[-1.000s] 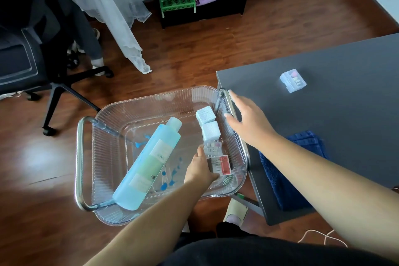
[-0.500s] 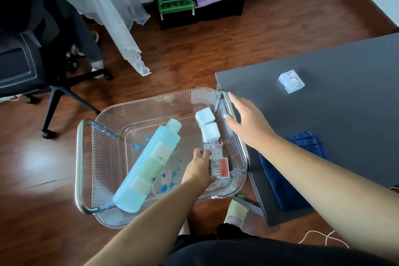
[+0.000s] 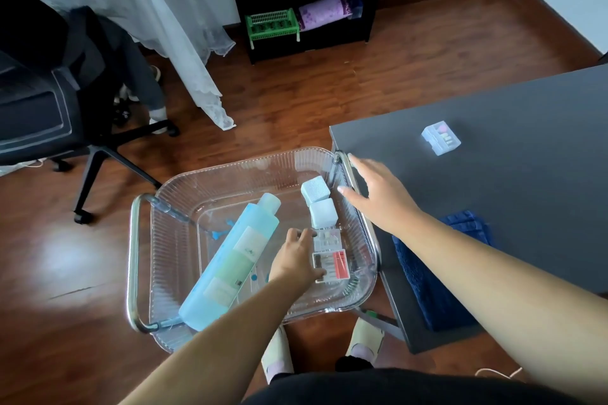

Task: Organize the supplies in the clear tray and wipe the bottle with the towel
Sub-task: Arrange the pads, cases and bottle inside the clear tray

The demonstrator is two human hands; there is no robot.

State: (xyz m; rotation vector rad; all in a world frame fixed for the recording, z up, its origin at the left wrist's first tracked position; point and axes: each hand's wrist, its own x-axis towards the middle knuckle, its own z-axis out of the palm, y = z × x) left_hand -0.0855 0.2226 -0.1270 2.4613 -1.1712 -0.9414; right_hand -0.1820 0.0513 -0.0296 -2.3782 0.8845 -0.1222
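The clear ribbed tray with metal handles sits low beside the grey table. Inside it a pale blue bottle lies diagonally. Along the tray's right side lie two pale blue cubes, a small clear box and a red-labelled clear box. My left hand is inside the tray, fingers apart, thumb and fingertips touching the left edges of those two boxes. My right hand hovers spread over the tray's right handle. A dark blue towel hangs over the table's near edge.
Another small clear box with pink contents lies on the table. A black office chair stands at the left, with a white curtain and a black shelf holding a green basket behind. My slippered feet are under the tray.
My left hand has loosened from the red-labelled box and slid to its left side. My right hand has lifted off the tray's right handle, with fingers spread. The view has tilted up slightly.
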